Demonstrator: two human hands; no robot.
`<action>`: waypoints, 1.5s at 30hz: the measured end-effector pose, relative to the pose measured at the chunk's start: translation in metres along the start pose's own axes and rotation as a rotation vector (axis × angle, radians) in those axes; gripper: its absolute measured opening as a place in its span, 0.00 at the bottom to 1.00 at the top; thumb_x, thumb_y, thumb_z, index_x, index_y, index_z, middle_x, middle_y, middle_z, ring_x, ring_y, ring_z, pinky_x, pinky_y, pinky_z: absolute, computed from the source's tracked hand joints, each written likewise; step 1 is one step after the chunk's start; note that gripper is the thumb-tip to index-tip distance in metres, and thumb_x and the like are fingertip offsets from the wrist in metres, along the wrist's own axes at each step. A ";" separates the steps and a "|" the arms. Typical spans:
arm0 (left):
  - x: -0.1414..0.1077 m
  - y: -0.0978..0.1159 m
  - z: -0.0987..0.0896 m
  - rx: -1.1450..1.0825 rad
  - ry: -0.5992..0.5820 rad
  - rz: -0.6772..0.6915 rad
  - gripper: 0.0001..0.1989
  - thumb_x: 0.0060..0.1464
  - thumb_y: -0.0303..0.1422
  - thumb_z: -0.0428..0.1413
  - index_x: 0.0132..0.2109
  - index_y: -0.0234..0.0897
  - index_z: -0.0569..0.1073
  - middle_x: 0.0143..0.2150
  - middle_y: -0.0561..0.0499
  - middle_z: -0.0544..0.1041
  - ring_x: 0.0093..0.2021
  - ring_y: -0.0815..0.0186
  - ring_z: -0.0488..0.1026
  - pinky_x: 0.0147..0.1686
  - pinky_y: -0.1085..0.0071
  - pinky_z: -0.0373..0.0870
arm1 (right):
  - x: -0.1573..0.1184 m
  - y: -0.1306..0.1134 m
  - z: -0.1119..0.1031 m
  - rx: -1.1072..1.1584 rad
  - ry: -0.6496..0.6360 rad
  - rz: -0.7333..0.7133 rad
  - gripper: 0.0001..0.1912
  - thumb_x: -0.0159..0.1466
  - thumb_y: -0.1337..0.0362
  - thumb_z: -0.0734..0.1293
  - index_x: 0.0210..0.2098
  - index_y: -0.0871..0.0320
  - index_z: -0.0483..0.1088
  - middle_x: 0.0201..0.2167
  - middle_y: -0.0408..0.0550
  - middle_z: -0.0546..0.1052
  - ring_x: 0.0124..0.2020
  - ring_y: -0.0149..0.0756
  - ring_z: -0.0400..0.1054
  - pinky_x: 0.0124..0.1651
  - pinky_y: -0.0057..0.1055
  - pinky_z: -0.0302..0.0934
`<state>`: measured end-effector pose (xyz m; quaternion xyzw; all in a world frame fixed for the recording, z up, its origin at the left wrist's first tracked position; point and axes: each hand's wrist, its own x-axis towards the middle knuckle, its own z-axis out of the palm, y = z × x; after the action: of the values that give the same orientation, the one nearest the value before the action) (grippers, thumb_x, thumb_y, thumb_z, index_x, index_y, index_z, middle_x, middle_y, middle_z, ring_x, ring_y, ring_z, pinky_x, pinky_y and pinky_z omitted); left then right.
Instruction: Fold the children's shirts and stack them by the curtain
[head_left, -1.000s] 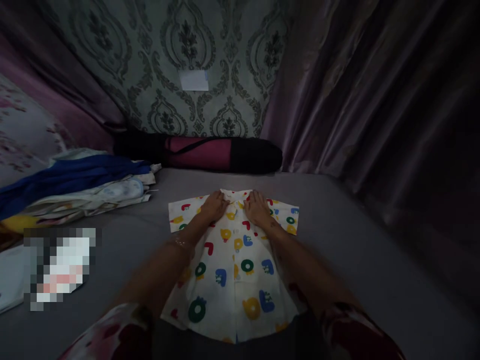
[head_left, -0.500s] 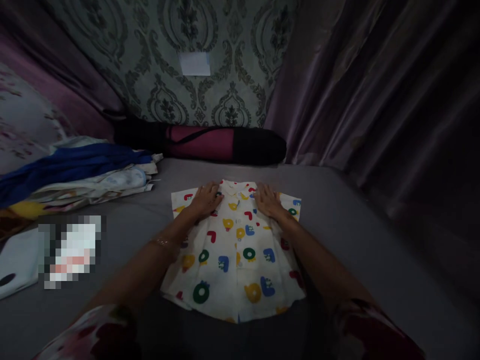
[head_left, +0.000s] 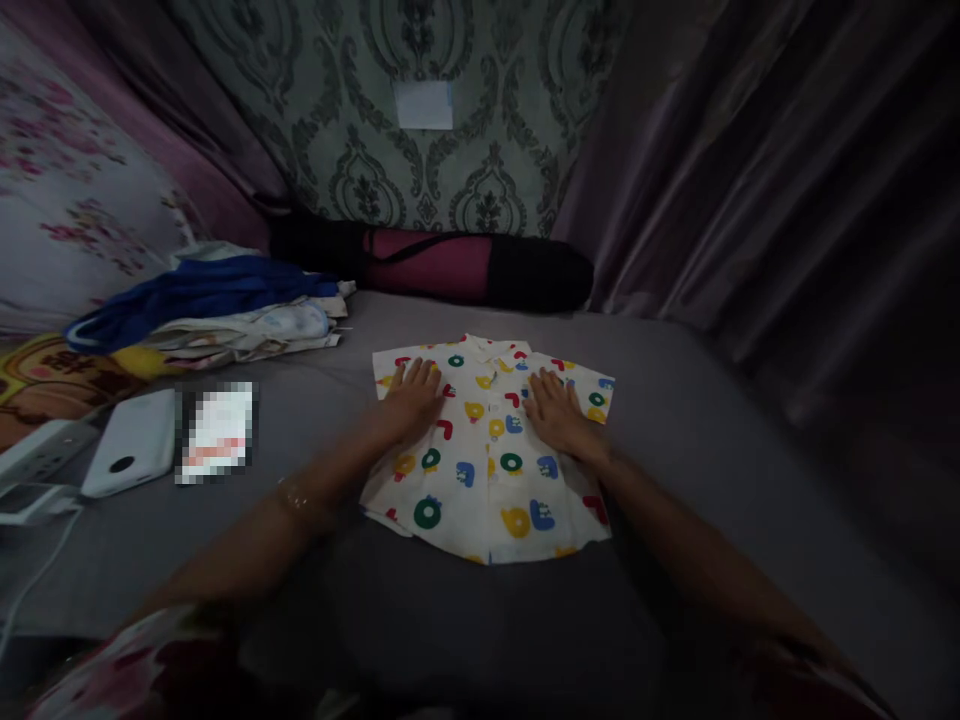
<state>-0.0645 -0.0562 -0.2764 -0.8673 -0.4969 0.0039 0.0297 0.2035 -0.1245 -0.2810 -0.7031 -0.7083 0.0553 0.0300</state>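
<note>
A small white short-sleeved shirt lies spread out, front side up, with its collar pointing away from me. Red, yellow, green and blue letter-like figures are printed all over it. My left hand rests flat on the shirt's upper left, near the sleeve, fingers spread. On the upper right of the chest lies my right hand, palm down with its fingers apart. Neither hand grips the cloth. Beneath the shirt is a grey sheet.
At the left lie a pile of clothes, a yellow-brown cushion, a white power bank, a power strip with a cable, and a blurred-out item. A black and maroon long bag lies along the wall. Curtains hang at right.
Both hands have slid from beside the collar a little down the shirt toward me. The camera view has shifted, bringing the power strip and more of the left side into sight.
</note>
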 end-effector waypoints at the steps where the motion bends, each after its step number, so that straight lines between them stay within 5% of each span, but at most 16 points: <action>1: -0.012 0.009 0.002 -0.027 -0.010 0.031 0.28 0.65 0.39 0.41 0.67 0.30 0.56 0.71 0.37 0.51 0.71 0.51 0.44 0.66 0.51 0.41 | -0.012 -0.012 0.001 0.018 -0.015 -0.052 0.33 0.71 0.52 0.46 0.70 0.64 0.44 0.71 0.56 0.41 0.71 0.45 0.32 0.69 0.48 0.30; 6: -0.056 0.020 0.023 -0.182 -0.044 0.166 0.32 0.66 0.47 0.34 0.69 0.35 0.52 0.72 0.43 0.49 0.71 0.54 0.44 0.67 0.54 0.42 | -0.058 -0.042 0.014 0.063 -0.054 -0.189 0.32 0.71 0.51 0.44 0.70 0.58 0.46 0.71 0.53 0.43 0.71 0.45 0.33 0.69 0.50 0.28; 11: -0.084 -0.023 0.025 -0.296 0.019 0.101 0.34 0.63 0.48 0.38 0.67 0.29 0.55 0.69 0.37 0.54 0.68 0.53 0.52 0.64 0.56 0.52 | -0.082 -0.007 0.015 0.252 0.033 -0.192 0.32 0.70 0.51 0.47 0.69 0.60 0.48 0.71 0.54 0.47 0.71 0.42 0.39 0.69 0.43 0.38; 13: -0.099 -0.038 0.020 -0.347 0.041 -0.026 0.34 0.60 0.50 0.41 0.63 0.27 0.60 0.64 0.35 0.62 0.62 0.52 0.61 0.59 0.57 0.60 | -0.095 0.013 0.011 0.316 0.144 -0.078 0.30 0.69 0.53 0.50 0.66 0.62 0.54 0.67 0.58 0.56 0.67 0.42 0.51 0.65 0.40 0.49; 16: -0.119 -0.046 0.014 -0.394 0.034 -0.239 0.31 0.56 0.52 0.44 0.48 0.29 0.72 0.49 0.36 0.73 0.49 0.53 0.70 0.48 0.61 0.68 | -0.117 0.033 0.004 0.273 0.177 0.225 0.23 0.68 0.56 0.54 0.51 0.65 0.69 0.48 0.61 0.74 0.51 0.44 0.68 0.52 0.36 0.60; 19: -0.127 -0.039 0.011 -0.435 0.020 -0.355 0.25 0.52 0.53 0.49 0.34 0.34 0.74 0.38 0.40 0.74 0.42 0.54 0.72 0.41 0.63 0.69 | -0.133 0.037 0.001 0.162 0.101 0.367 0.17 0.65 0.56 0.59 0.39 0.62 0.72 0.37 0.57 0.76 0.41 0.42 0.70 0.43 0.32 0.60; 24: -0.122 -0.020 0.005 -0.506 0.002 -0.378 0.20 0.49 0.49 0.52 0.23 0.38 0.70 0.28 0.43 0.73 0.37 0.54 0.72 0.32 0.66 0.66 | -0.142 0.021 -0.001 0.155 0.074 0.359 0.12 0.64 0.58 0.61 0.33 0.59 0.71 0.34 0.53 0.75 0.37 0.38 0.68 0.35 0.29 0.55; 29: -0.121 -0.011 -0.007 -0.629 0.004 -0.454 0.18 0.53 0.48 0.48 0.32 0.37 0.71 0.28 0.47 0.74 0.30 0.58 0.71 0.27 0.68 0.63 | -0.139 0.014 -0.009 0.318 0.101 0.431 0.12 0.66 0.59 0.59 0.38 0.60 0.69 0.30 0.49 0.76 0.31 0.36 0.69 0.31 0.28 0.54; 35: -0.128 -0.012 0.001 -0.647 0.098 -0.359 0.24 0.58 0.42 0.45 0.57 0.37 0.66 0.42 0.45 0.77 0.40 0.56 0.74 0.38 0.65 0.69 | -0.143 0.010 -0.008 0.338 0.072 0.340 0.20 0.67 0.60 0.57 0.57 0.59 0.62 0.39 0.51 0.77 0.41 0.41 0.71 0.41 0.30 0.57; 40: -0.139 -0.029 0.007 -0.572 -0.051 -0.257 0.24 0.59 0.47 0.43 0.53 0.42 0.73 0.48 0.46 0.78 0.45 0.53 0.74 0.41 0.65 0.68 | -0.152 0.017 -0.011 0.169 -0.086 0.319 0.17 0.68 0.58 0.55 0.52 0.52 0.68 0.43 0.51 0.77 0.43 0.44 0.71 0.38 0.31 0.56; 45: -0.124 -0.039 -0.012 -0.362 -0.244 -0.253 0.19 0.57 0.42 0.46 0.48 0.43 0.76 0.45 0.45 0.78 0.43 0.53 0.75 0.38 0.65 0.68 | -0.151 0.022 -0.026 0.068 -0.116 0.252 0.16 0.67 0.62 0.57 0.48 0.54 0.72 0.41 0.55 0.78 0.43 0.44 0.72 0.40 0.32 0.57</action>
<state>-0.1604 -0.1440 -0.2648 -0.7824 -0.5941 0.0160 -0.1860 0.2294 -0.2746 -0.2529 -0.7808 -0.6125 0.1232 0.0056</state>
